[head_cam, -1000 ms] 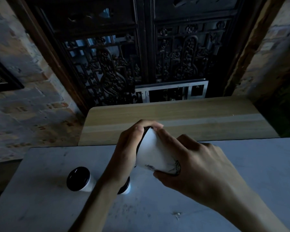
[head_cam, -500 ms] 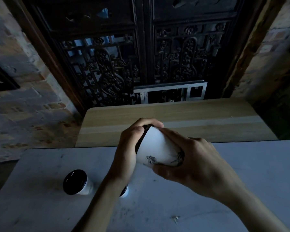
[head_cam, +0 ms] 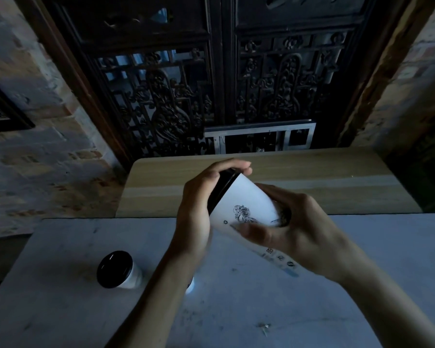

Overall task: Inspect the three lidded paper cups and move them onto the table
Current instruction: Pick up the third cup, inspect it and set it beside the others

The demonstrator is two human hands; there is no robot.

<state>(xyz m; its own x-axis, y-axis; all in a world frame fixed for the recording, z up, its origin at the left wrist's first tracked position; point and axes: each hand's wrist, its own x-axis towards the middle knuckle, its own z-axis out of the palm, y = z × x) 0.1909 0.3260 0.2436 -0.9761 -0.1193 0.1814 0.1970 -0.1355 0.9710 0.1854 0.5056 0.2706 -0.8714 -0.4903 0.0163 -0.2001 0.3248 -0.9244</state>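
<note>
While the white paper cup with the black plastic lid (head_cam: 246,204) is held tilted on its side above the grey worktop (head_cam: 312,310), the turn should stay slow and the lid end stay capped, since a loose lid on a tipped cup would likely spill whatever is inside. Squeeze lightly: thin paper walls probably dent.

Cup: white wall, black line drawing near the middle, small printed marks and a blue streak toward the base. Lid points up and left, base down and right.

Left hand (head_cam: 199,209): closed over the lid end, fingers curled across the rim. Right hand (head_cam: 299,232): wrapped round the lower body, thumb across the print.

Second lidded white paper cup (head_cam: 119,271) stands upright on the worktop, left of the left forearm. Just beyond the forearm a pale sliver (head_cam: 190,287), possibly the third cup; mostly hidden.

Behind: light wooden table (head_cam: 261,187), then a dark carved screen (head_cam: 211,84).
</note>
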